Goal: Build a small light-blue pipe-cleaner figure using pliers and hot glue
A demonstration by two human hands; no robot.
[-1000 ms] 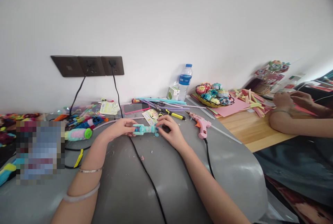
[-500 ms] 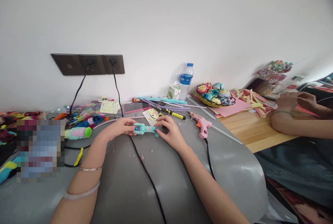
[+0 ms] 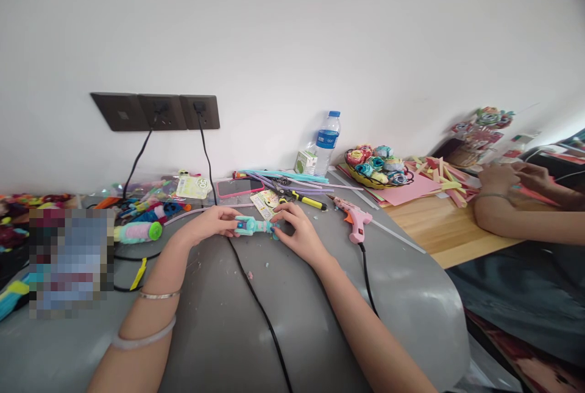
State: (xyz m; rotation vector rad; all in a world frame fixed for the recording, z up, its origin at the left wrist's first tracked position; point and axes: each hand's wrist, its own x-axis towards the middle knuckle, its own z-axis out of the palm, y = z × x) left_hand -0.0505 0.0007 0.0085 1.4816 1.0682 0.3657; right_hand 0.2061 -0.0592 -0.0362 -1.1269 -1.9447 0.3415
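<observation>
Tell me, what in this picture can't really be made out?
- Teal craft piece, head view: too small, its ends covered by the left hand and right hand.
- Pixelated patch: blurred out.
- Co-worker's hands: what they hold is too small.

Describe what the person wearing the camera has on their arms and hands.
Both forearms are bare, with no sleeves in view and no gloves. The left arm carries two bangles near the wrist: a thin silver bangle and, behind it, a thicker pale translucent bangle. The left hand and the right hand show no rings that I can make out.
</observation>
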